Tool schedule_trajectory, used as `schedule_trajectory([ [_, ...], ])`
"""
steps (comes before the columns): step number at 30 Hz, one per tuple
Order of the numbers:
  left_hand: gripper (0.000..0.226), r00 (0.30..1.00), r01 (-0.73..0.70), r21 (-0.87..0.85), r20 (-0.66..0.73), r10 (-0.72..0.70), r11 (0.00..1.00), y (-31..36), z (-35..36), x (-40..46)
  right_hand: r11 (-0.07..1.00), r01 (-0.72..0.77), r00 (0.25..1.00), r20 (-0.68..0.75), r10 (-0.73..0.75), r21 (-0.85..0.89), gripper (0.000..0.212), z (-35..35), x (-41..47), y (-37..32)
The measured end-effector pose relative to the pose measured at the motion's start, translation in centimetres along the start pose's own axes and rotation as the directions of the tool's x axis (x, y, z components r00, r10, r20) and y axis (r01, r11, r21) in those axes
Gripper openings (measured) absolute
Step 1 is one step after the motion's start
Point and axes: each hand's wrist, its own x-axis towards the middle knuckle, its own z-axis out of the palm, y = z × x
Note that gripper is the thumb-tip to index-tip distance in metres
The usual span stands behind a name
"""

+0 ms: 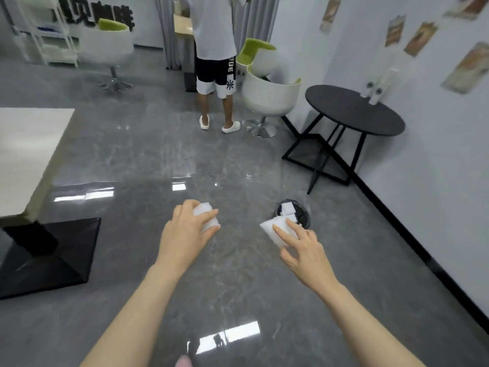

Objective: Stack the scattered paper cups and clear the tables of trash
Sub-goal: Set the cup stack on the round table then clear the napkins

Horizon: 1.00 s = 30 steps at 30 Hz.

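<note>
Single head-worn wide-angle view, looking forward and down over a grey floor (132, 154). Both forearms enter from 6 o'clock, close to the lens; a round black table (354, 109) stands far off toward 2 o'clock.

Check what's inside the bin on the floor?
Bin holds white paper pieces on a black liner. The right hand and its paper cover the near edge; deeper contents are hidden.

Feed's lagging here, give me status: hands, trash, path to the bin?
Left hand holds white wad. Right hand holds another. Bin just ahead, path open.
</note>
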Motion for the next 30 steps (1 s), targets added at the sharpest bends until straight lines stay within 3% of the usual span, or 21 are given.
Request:
schedule_trajectory([
  [12, 0.041, 0.930, -0.268, -0.098, 0.234, 0.284, 0.959, 2.2, 8.6, 16.9, 0.921, -0.386, 0.922, -0.017, 0.387, 0.046, 0.050, 0.8, 5.9, 6.9],
  [30, 0.051, 0.849, -0.340, -0.083, 0.402, 0.344, 0.937, 14.2, 26.2, 41.6, 0.885, -0.463, 0.886, 0.004, 0.463, 0.045, 0.048, -0.9, 26.6, 26.6],
])
